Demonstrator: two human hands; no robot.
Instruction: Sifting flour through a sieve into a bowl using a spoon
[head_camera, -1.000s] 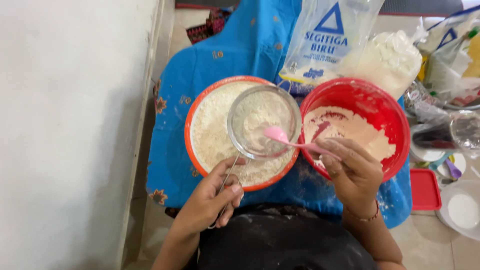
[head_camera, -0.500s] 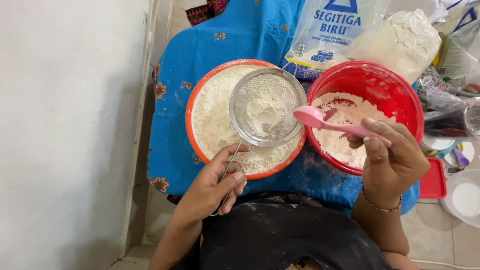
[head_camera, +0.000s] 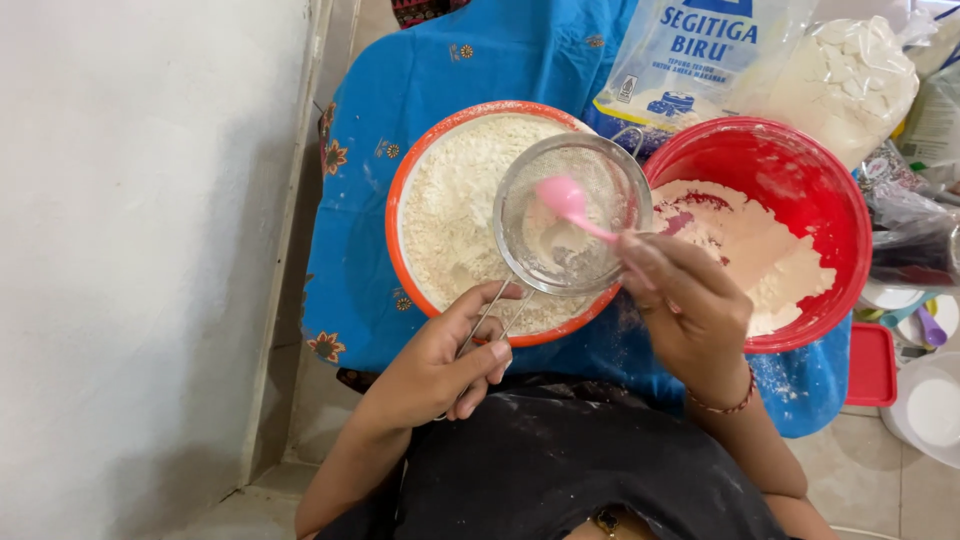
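Your left hand (head_camera: 440, 360) is clenched around the wire handle of the metal sieve (head_camera: 570, 215), holding its mesh bowl over the orange-rimmed bowl (head_camera: 400, 200) of sifted flour, at the bowl's 3 o'clock edge. Your right hand (head_camera: 685, 305) grips the stem of the pink spoon (head_camera: 565, 200), whose head sits inside the sieve above a little flour. The red bowl (head_camera: 800, 170), partly filled with pale powder, stands at 3 o'clock from the sieve, touching the orange-rimmed bowl. Both bowls rest on a blue cloth (head_camera: 460, 60). A flour bag (head_camera: 700, 50) lies at 12 o'clock.
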